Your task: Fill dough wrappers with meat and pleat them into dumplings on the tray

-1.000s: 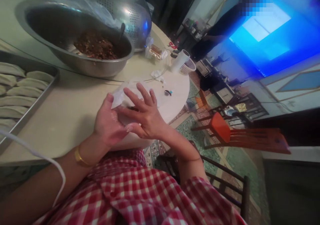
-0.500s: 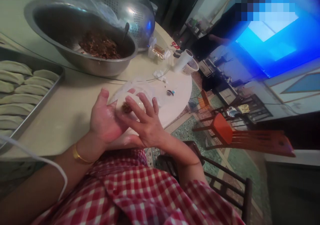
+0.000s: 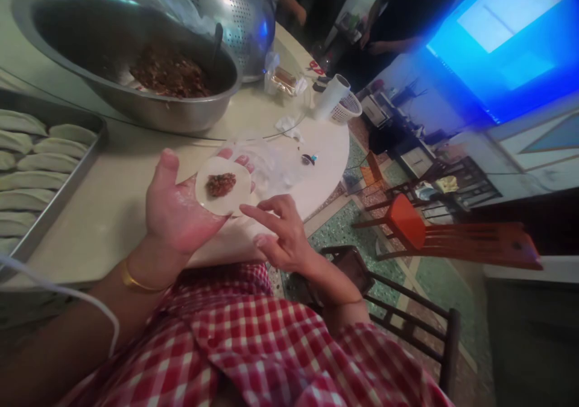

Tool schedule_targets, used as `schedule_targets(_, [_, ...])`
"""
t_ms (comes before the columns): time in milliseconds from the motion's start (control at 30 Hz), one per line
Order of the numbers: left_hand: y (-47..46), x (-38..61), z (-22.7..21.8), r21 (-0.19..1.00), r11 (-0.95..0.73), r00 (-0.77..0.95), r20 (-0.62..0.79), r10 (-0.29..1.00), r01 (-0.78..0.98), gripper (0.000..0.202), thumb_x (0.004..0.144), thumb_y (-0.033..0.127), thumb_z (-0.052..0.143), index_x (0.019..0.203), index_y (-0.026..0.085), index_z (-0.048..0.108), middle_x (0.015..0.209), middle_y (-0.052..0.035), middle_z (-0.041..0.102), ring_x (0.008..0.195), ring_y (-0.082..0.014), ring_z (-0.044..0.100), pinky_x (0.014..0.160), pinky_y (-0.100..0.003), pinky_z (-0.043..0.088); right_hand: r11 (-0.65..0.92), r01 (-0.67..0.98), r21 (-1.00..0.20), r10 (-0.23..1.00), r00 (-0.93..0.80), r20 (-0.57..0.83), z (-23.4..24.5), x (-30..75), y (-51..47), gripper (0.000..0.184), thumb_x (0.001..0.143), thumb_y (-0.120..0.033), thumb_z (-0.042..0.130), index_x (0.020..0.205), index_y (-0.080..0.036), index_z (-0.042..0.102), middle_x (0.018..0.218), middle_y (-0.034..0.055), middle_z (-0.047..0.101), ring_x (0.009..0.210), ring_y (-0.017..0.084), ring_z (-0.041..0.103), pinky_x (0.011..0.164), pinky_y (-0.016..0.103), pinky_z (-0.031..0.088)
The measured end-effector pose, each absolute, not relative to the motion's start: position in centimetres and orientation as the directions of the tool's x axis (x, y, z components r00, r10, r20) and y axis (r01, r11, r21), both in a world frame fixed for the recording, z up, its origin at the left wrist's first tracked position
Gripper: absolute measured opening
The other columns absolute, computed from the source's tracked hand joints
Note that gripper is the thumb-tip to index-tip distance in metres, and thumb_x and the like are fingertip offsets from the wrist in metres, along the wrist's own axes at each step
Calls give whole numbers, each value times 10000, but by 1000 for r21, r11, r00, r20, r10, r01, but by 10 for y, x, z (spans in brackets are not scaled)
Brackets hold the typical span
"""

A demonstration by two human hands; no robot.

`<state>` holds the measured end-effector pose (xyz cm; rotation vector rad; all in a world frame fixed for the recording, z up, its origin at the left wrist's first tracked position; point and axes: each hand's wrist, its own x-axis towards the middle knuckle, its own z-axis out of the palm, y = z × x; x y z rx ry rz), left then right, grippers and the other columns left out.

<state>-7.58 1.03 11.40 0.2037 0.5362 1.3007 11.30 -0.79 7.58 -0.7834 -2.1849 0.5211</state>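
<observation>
My left hand (image 3: 178, 205) lies palm up over the table edge and carries a round white dumpling wrapper (image 3: 222, 185) with a small dab of brown filling in its middle. My right hand (image 3: 280, 233) hovers just right of the wrapper, fingers loosely spread and holding nothing, its fingertips near the wrapper's edge. A big steel bowl (image 3: 108, 51) of brown filling with a spoon handle stands behind. A clear plastic sheet (image 3: 271, 163) lies on the table beyond my left hand.
A steel tray (image 3: 67, 178) of several folded dumplings sits at left. A steel colander (image 3: 239, 15), a white cup (image 3: 332, 96) and a small basket (image 3: 347, 110) stand farther back. Another person stands at the back. Wooden chairs (image 3: 434, 244) are on the right.
My right hand has drawn back off my left palm toward me, which uncovers the wrapper with filling. My left hand has turned flatter under it.
</observation>
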Motion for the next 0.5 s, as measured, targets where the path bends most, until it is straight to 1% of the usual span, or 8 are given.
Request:
schedule_targets(67, [10, -73, 115, 453, 271, 160, -269, 950, -849, 782, 1001, 681, 245, 1443, 87, 499, 1198, -166, 743, 1275, -305, 638, 1188, -527, 388, 420, 123, -899, 767, -577, 279, 75, 106, -10, 637, 1023, -618, 327, 1380, -187, 629, 834, 37, 664, 804, 167, 597, 852, 366, 506])
schedule_targets(100, [9, -72, 115, 459, 273, 158, -272, 949, -845, 789, 998, 689, 231, 1431, 91, 512, 1192, -168, 743, 1303, -314, 617, 1189, -534, 385, 221, 0, -975, 776, -606, 176, 74, 102, -10, 656, 1012, -629, 335, 1395, -172, 609, 754, 11, 639, 722, 148, 575, 775, 326, 501])
schedule_targets(167, [8, -72, 117, 469, 270, 156, -267, 951, -841, 801, 995, 699, 206, 1420, 99, 524, 1195, -168, 741, 1348, -319, 579, 1194, -535, 376, -112, -170, -979, 771, -637, 22, 68, 94, -8, 693, 980, -654, 357, 1391, -150, 596, 662, -18, 597, 612, 126, 522, 648, 275, 457])
schedule_targets(267, [7, -73, 119, 471, 267, 155, -262, 952, -841, 796, 1000, 692, 200, 1421, 98, 524, 1210, -169, 740, 1376, -315, 550, 1206, -522, 358, -343, -234, -910, 756, -643, -120, 60, 91, -6, 703, 963, -648, 347, 1363, -126, 596, 614, -23, 577, 545, 117, 489, 553, 245, 395])
schedule_targets(333, [7, -74, 120, 449, 276, 151, -294, 944, -850, 792, 1002, 687, 204, 1412, 96, 534, 1200, -168, 744, 1366, -311, 558, 1212, -518, 345, -342, -240, -909, 774, -620, -128, 56, 96, -6, 690, 963, -633, 361, 1348, -111, 596, 606, -25, 567, 531, 115, 499, 534, 236, 395])
schedule_targets(400, [8, -76, 121, 424, 283, 146, -327, 934, -860, 790, 1002, 684, 200, 1404, 96, 542, 1192, -169, 747, 1345, -308, 576, 1212, -522, 341, -203, -209, -956, 836, -546, -58, 54, 101, -9, 666, 972, -611, 368, 1365, -116, 578, 626, -25, 580, 543, 119, 523, 554, 241, 437])
schedule_targets(467, [9, -76, 120, 424, 274, 142, -316, 938, -863, 778, 1004, 676, 221, 1419, 92, 525, 1196, -171, 745, 1330, -306, 589, 1206, -521, 349, 98, -50, -994, 886, -450, 110, 52, 104, -12, 623, 1004, -558, 347, 1431, -139, 522, 691, -9, 631, 607, 133, 565, 626, 267, 495])
schedule_targets(500, [9, -75, 120, 426, 272, 146, -304, 941, -863, 766, 1006, 666, 240, 1432, 90, 509, 1201, -170, 743, 1329, -304, 590, 1205, -515, 353, 296, 89, -951, 873, -428, 232, 50, 104, -14, 593, 1022, -515, 339, 1461, -148, 495, 742, 7, 662, 657, 143, 585, 675, 288, 516])
